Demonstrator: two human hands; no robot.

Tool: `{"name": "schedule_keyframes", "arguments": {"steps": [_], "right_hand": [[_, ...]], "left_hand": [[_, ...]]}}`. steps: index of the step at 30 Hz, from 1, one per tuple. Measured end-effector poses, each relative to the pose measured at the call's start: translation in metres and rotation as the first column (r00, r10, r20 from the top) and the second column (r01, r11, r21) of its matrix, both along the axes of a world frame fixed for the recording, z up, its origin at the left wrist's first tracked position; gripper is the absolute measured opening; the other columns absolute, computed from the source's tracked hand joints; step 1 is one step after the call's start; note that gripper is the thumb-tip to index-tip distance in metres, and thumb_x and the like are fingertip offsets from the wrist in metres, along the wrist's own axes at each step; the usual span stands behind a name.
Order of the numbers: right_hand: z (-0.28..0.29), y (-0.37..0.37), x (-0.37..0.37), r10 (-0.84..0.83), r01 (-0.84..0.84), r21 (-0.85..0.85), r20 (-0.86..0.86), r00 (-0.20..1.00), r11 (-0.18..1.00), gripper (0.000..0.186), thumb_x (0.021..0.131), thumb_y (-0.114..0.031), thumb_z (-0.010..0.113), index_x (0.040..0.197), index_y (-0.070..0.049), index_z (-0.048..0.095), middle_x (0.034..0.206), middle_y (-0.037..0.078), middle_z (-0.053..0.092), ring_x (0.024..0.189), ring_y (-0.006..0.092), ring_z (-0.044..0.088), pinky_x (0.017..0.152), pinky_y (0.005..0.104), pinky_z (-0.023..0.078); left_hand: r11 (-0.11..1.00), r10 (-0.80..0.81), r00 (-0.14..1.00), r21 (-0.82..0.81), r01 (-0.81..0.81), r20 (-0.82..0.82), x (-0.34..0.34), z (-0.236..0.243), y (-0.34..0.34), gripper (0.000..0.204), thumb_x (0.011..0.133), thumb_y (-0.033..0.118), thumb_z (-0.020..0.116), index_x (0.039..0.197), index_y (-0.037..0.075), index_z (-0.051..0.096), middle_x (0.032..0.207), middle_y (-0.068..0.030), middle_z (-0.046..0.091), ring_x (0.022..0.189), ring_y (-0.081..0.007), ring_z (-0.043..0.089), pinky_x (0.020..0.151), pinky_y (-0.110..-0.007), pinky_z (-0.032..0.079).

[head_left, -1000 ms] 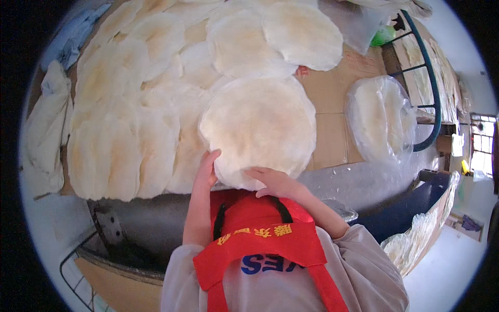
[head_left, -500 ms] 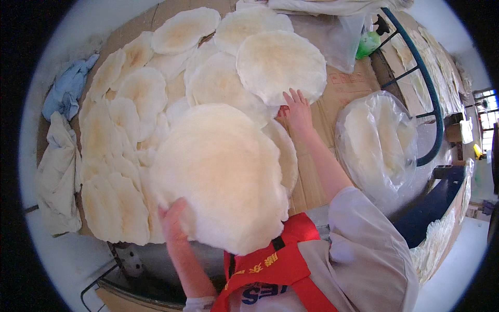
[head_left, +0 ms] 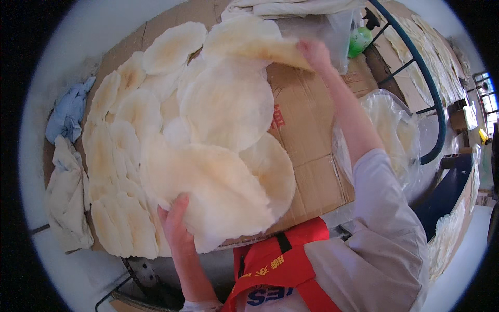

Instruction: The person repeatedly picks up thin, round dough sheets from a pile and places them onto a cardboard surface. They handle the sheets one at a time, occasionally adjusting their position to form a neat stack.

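My left hand [head_left: 178, 221] grips the near edge of a large, pale round flatbread [head_left: 208, 177], thumb on top; its near part droops toward me. At the far side, my right hand [head_left: 315, 54] is closed on the right edge of another thin flatbread [head_left: 270, 50], raised and tilted so its browner face shows. That hand is slightly blurred. Between them lies a round flatbread [head_left: 228, 106], and a browner one [head_left: 273, 169] is partly covered by the left-held piece. Several more overlapping flatbreads [head_left: 139, 110] spread over the left side.
Beneath the flatbreads is brown cardboard [head_left: 317, 135]. To the right sit a clear plastic bag [head_left: 400, 130] of flatbreads and a dark curved metal rail [head_left: 435, 99]. A green spray bottle [head_left: 359, 41] stands at the back. A blue cloth [head_left: 70, 112] and beige cloth [head_left: 67, 197] hang at left.
My right hand has moved away from me and lifted the far flatbread's edge, tilting it up. The flatbread in my left hand has lowered and bent over.
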State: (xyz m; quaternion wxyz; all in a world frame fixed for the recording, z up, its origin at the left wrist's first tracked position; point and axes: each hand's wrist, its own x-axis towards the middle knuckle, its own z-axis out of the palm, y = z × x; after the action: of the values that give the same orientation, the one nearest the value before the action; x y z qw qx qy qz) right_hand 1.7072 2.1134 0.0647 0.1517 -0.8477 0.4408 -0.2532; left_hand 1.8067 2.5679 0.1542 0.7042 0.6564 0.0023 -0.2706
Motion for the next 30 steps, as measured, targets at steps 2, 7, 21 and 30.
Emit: {"name": "schedule_keyframes", "arguments": {"steps": [2,7,21,30], "right_hand": [[0.04,-0.039,-0.003,0.119,-0.079,-0.3,0.119,0.986,0.951,0.021,0.077,-0.026,0.05,0.087,-0.015,0.064,0.079,0.012,0.062,0.074,0.0309,0.058,0.066,0.0407,0.046],[0.181,0.008,-0.009,0.143,-0.195,-0.571,-0.135,0.98,0.797,0.015,0.08,-0.017,0.05,0.09,-0.009,0.058,0.082,0.015,0.06,0.075,0.0275,0.059,0.064,0.0371,0.045],[-0.036,0.336,-0.063,0.697,-0.67,0.195,-0.148,0.702,0.716,0.027,0.067,-0.01,0.054,0.093,-0.003,0.051,0.083,0.01,0.056,0.076,0.0263,0.057,0.064,0.0352,0.047],[-0.095,0.384,-0.107,0.675,-0.651,0.576,0.219,0.705,0.493,0.02,0.078,-0.016,0.05,0.093,-0.004,0.057,0.083,0.012,0.058,0.083,0.0283,0.054,0.072,0.0394,0.044]], "left_hand": [[0.998,-0.037,0.996,-0.057,0.041,0.084,-0.008,0.025,-0.036,0.045,0.07,0.003,0.058,0.113,0.0,0.044,0.101,-0.0107,0.053,0.089,-0.0212,0.053,0.078,-0.033,0.045],[0.961,-0.056,0.997,-0.274,0.042,-0.046,-0.01,0.018,-0.072,0.038,0.071,0.0,0.058,0.108,0.002,0.049,0.098,-0.0083,0.055,0.085,-0.0185,0.055,0.076,-0.031,0.046],[0.896,-0.381,0.692,-0.428,0.114,-0.613,-0.041,-0.197,-0.009,0.046,0.077,0.007,0.057,0.119,0.005,0.036,0.113,-0.0081,0.048,0.102,-0.0231,0.049,0.079,-0.036,0.046],[0.95,-0.289,0.897,-0.215,0.226,-0.335,-0.044,-0.111,-0.112,0.047,0.066,-0.006,0.058,0.111,-0.001,0.044,0.102,-0.0113,0.054,0.093,-0.024,0.053,0.08,-0.038,0.045]]}}
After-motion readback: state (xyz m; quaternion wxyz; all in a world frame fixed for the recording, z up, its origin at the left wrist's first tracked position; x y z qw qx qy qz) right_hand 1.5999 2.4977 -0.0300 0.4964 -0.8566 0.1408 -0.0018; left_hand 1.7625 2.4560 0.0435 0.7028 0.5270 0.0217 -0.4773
